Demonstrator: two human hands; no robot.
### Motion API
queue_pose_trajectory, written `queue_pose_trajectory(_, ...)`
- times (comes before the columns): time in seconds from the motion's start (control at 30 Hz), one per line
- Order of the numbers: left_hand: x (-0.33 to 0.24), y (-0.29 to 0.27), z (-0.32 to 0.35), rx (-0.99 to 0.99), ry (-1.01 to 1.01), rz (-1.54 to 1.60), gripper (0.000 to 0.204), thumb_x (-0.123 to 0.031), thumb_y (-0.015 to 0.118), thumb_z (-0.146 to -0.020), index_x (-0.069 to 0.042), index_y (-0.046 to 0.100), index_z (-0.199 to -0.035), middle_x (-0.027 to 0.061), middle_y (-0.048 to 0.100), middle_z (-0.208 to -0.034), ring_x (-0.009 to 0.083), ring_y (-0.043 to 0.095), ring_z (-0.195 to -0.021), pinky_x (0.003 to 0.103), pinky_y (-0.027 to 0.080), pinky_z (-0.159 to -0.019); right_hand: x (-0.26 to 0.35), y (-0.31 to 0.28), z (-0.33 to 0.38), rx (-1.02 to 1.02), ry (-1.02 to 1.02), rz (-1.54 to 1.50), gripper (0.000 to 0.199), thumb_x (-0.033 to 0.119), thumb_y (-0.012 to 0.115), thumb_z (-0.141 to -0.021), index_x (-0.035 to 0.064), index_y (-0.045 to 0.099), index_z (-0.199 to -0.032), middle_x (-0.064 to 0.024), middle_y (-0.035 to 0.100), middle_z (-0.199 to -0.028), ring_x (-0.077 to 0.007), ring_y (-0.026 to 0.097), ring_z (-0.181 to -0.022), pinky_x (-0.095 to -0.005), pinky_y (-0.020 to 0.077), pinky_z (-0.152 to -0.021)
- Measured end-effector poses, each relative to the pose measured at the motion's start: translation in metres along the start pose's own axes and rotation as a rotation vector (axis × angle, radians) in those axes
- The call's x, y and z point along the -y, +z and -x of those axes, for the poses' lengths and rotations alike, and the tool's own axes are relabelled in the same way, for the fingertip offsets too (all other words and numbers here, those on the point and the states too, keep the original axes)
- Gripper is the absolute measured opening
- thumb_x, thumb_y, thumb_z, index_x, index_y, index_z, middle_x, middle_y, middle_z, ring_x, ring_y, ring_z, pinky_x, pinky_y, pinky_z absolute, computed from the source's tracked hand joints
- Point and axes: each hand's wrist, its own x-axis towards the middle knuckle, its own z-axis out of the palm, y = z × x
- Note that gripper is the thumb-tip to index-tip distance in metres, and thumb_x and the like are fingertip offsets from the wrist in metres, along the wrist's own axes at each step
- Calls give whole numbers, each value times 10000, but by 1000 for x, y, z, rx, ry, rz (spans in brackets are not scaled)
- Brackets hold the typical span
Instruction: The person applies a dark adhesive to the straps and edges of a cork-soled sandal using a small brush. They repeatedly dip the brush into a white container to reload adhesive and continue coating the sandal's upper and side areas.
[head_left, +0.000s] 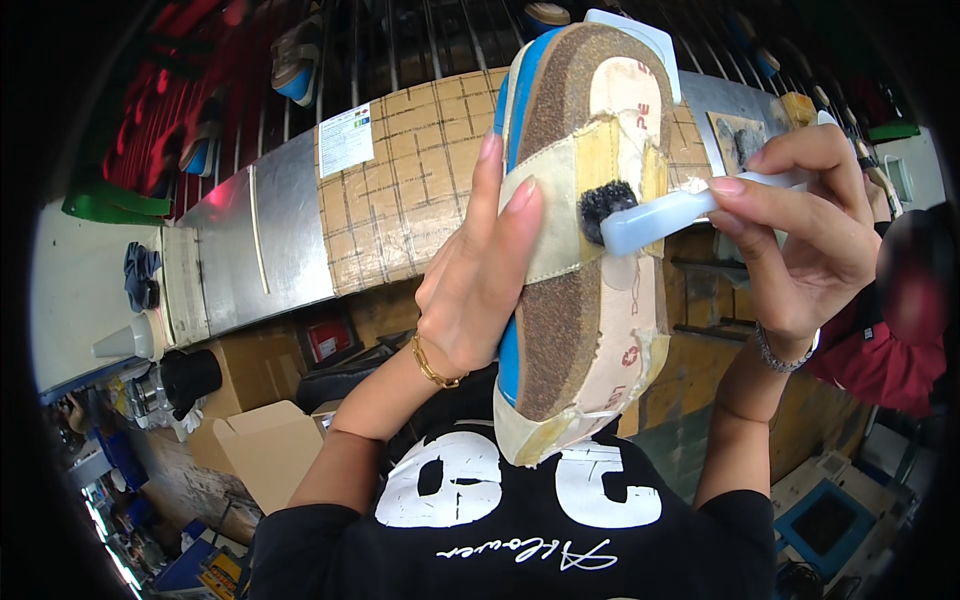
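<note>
A shoe (555, 330) in the making stands on end in front of me, its underside turned toward the view. It has a blue last, a brown speckled bottom, a pale insole board and a cream strap folded over the middle. My left hand (470, 275) grips it from the left side, fingers against the strap. Between the fingertips of my right hand (815, 220) is a brush (660, 220) with a pale bluish-white handle. Its black bristles touch the folded strap's yellowish edge near the middle of the underside. The left hand's fingers behind the shoe are hidden.
A taped cardboard sheet (400, 190) covers part of the metal bench (235, 240). Beyond it runs a barred rack with other shoes (295, 75). A white cone (125, 342) lies at the left; an opened cardboard box (270, 450) is below. Dark red cloth (880, 365) hangs at right.
</note>
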Motion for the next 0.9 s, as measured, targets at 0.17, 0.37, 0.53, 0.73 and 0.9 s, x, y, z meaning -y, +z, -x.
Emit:
queue_pose_trajectory(0.17, 0, -3, -7, 34, 18, 12, 897, -39, 728, -875, -139, 160, -1562, 292, 180, -1602, 419, 450, -1356, 473, 477, -1062, 1, -7, 0, 98, 21, -79, 334, -6, 790, -582, 47, 798, -912, -116, 602, -900, -200, 551, -804, -286, 400, -678)
queue_pose_trajectory(0.37, 3, 2, -12, -49, 17, -74, 806, -30, 708, -883, -93, 225, -1525, 312, 233, -1568, 407, 492, -1310, 444, 493, -1028, -3, 8, 2, -37, 177, -165, 270, -15, 775, -679, 19, 785, -946, -96, 601, -900, -186, 555, -836, -283, 411, -725)
queue_pose_trajectory(0.53, 8, 0, -17, -149, -6, -189, 733, -23, 692, -890, -55, 279, -1495, 329, 277, -1541, 398, 527, -1271, 421, 506, -1000, 25, 18, 16, -41, 398, -260, 186, -3, 753, -762, -14, 777, -945, -77, 592, -870, -159, 544, -829, -264, 396, -754)
queue_pose_trajectory(0.73, 4, -2, -21, -158, 22, -197, 650, -14, 672, -898, -8, 343, -1458, 349, 330, -1507, 386, 569, -1225, 392, 523, -967, 36, 28, 7, -138, 362, -125, 199, -30, 758, -752, -14, 780, -949, -79, 598, -869, -153, 537, -817, -264, 397, -733)
queue_pose_trajectory(0.9, 2, -7, -20, -233, 33, -343, 585, -7, 656, -904, 30, 397, -1427, 366, 374, -1479, 377, 603, -1187, 369, 536, -939, 37, 30, 1, -192, 255, -23, 243, -69, 775, -722, -10, 778, -958, -89, 606, -906, -154, 538, -824, -256, 396, -722)
